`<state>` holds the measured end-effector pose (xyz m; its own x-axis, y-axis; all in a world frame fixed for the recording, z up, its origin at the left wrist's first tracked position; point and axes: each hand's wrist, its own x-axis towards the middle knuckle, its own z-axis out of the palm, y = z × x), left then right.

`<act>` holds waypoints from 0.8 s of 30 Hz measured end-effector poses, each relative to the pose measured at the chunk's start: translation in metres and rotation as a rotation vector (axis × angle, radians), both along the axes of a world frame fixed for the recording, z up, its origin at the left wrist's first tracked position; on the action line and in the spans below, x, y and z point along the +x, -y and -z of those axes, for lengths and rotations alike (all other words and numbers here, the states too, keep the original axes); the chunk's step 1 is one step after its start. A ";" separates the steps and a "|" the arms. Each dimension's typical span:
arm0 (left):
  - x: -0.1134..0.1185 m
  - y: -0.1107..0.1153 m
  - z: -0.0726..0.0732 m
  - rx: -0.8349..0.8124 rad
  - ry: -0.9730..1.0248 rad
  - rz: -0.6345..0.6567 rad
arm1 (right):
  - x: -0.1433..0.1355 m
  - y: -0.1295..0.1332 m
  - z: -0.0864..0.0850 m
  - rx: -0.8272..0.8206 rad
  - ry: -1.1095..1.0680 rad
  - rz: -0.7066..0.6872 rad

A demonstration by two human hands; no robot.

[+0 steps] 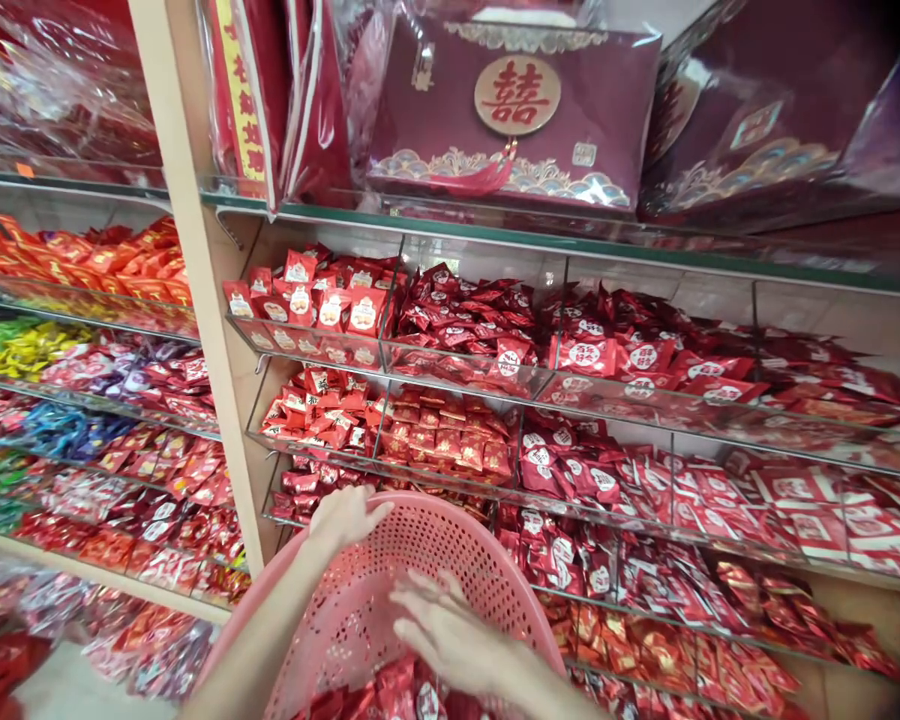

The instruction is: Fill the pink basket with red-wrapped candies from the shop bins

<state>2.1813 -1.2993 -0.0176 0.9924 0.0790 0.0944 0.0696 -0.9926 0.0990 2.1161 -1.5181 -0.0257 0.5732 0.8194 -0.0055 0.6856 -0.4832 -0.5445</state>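
Can see tiered shelves (199, 250) filled with small wrapped packets, mostly red, with orange, yellow, green and blue ones at left. Below and in front, find a perforated pink basket (487, 560), tilted so as to show its inside. On the top shelf, can read the double-happiness sign "囍" in red on the pale oval of a maroon gift bag (450, 110); beside it, can see a yellow strip (244, 100) of vertical red characters, too blurred to read. With the left hand (345, 520), wrist bent and forearm rising from lower left, gripping the basket's far rim. With the right hand (446, 630), reaching in from lower right, open, fingers spread and blurred, just above the red packets (394, 690) in the basket's bottom; cannot tell whether touching. On shelf packets, notice white labels (509, 362) with characters too small to read surely.
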 end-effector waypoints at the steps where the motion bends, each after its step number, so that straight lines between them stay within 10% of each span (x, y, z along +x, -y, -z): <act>1: 0.001 0.000 0.001 -0.006 0.004 0.001 | 0.004 0.001 -0.018 0.052 0.061 0.017; 13: 0.000 -0.002 0.004 -0.058 0.044 0.006 | 0.105 0.035 -0.250 0.261 0.913 0.252; 24: -0.001 -0.001 0.007 -0.095 0.034 -0.001 | 0.158 0.017 -0.291 -0.267 0.832 0.375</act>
